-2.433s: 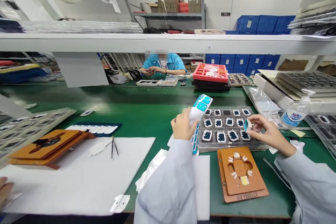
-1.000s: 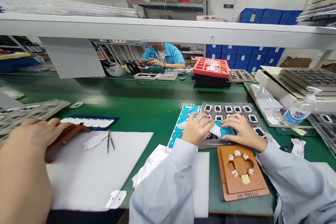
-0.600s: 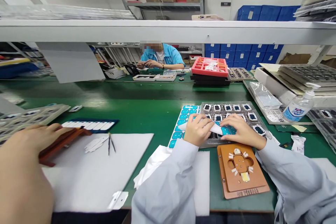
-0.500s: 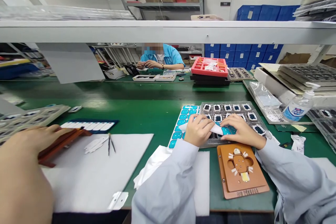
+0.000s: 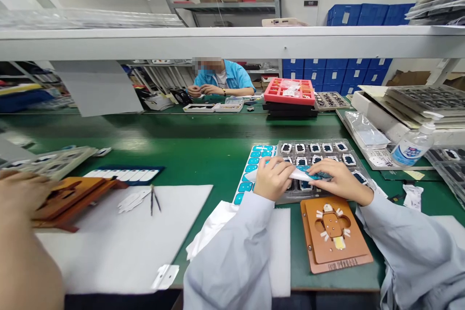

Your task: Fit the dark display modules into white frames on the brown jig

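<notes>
A curled sheet of blue stickers (image 5: 298,174), white on its back, is pinched by my left hand (image 5: 273,177) over the clear tray. My right hand (image 5: 337,180) has its fingers closed at the sheet's right end, where the blue side shows; its fingertips partly hide what they grip. Under both hands lies the clear plastic tray (image 5: 296,197) with rows of small white-and-black parts. A second sheet of blue stickers (image 5: 253,161) rests flat to the left. Below my right hand sits a brown fixture (image 5: 332,235) with a shaped recess and white pieces in it.
At the left, another person's hand (image 5: 18,193) is by a brown fixture (image 5: 72,198) on a white mat (image 5: 119,256) with tweezers (image 5: 155,199). A pump bottle (image 5: 414,145) stands right. Across the bench a person in blue sits near a red tray (image 5: 289,92).
My right hand has shifted slightly right, and the sheet's right end looks lower and flatter. The neighbour's hand at the left has moved left, uncovering more of the brown fixture.
</notes>
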`<state>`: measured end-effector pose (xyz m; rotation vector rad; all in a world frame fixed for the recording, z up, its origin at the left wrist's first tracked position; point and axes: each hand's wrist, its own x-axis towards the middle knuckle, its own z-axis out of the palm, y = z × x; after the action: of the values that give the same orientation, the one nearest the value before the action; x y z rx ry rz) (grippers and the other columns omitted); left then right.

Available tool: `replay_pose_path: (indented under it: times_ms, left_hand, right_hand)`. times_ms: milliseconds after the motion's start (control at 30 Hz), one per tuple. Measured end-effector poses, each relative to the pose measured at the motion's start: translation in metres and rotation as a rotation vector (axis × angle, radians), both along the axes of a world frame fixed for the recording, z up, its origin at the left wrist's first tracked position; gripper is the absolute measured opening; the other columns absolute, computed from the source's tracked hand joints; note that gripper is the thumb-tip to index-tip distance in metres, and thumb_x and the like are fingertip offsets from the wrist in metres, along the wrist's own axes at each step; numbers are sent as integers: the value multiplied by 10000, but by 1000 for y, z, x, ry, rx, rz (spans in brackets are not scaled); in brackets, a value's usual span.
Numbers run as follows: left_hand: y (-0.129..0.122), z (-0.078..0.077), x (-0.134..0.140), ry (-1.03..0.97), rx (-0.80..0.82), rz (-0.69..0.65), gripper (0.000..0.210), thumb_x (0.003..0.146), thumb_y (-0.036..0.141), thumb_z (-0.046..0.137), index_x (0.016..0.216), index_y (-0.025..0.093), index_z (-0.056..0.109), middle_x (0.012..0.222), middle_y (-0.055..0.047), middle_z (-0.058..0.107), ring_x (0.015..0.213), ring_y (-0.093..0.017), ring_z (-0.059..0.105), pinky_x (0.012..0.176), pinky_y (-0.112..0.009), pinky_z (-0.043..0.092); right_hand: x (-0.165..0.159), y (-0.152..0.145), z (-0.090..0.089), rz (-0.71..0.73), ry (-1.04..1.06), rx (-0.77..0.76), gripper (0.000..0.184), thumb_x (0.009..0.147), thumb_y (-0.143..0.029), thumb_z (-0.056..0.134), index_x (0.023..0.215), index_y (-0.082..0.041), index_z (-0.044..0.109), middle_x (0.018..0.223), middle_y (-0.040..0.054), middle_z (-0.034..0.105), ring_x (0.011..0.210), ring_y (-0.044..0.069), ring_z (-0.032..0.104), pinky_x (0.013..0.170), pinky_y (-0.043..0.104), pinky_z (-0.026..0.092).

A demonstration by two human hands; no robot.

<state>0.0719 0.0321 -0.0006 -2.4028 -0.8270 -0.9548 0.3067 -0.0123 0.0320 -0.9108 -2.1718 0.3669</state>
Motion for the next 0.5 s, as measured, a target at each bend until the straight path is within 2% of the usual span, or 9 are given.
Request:
replay_pose_path:
  times_ms: [100,167,233,300,367,500]
  left_hand:
    - [1,3,-3,33,-4,-22,253,909,166,507,1021,233,723,1003,-51,754,947,-245,619,806,-409,392]
    - [2,5,-6,59,-5,-47,230,922,230,536,1074,241,709,1070,-48,746,989,-257,609,790,-393,399]
    - [1,9,-9,84,-31,-81,315,909,422,596,1146,235,685,1155,-67,721,1041,-283,583,804,-394,414]
    - [0,11,-11,97,-89,-111,576,831,644,611,1216,219,655,1234,-96,683,1084,-310,547,847,-411,431]
    - [-1,13,-11,98,-140,-112,678,823,718,553,1263,208,631,1278,-106,656,1102,-318,524,891,-423,434]
    - [-2,10,-6,86,-132,-28,492,984,520,400,1280,196,621,1261,-94,664,1058,-286,546,856,-393,429]
  right_hand:
    - [1,0,4,-76,70,-52,188,915,-376,624,863,-230,731,892,53,768,839,232,697,782,375,538]
    - [3,-1,9,-116,93,-60,211,920,-373,614,852,-214,736,852,57,762,782,220,692,694,341,535]
    - [5,-5,16,-148,117,-65,211,910,-370,626,844,-203,737,831,58,756,748,210,679,645,316,522]
    - [8,-11,26,-152,133,-82,198,900,-361,638,841,-200,736,828,53,752,703,190,663,620,298,513]
    - [13,-18,36,-97,105,-150,160,876,-349,669,871,-204,737,826,40,749,670,173,660,602,278,509]
    - [19,-33,47,204,-116,-434,134,835,-298,714,944,-222,726,775,5,745,688,168,702,609,239,528]
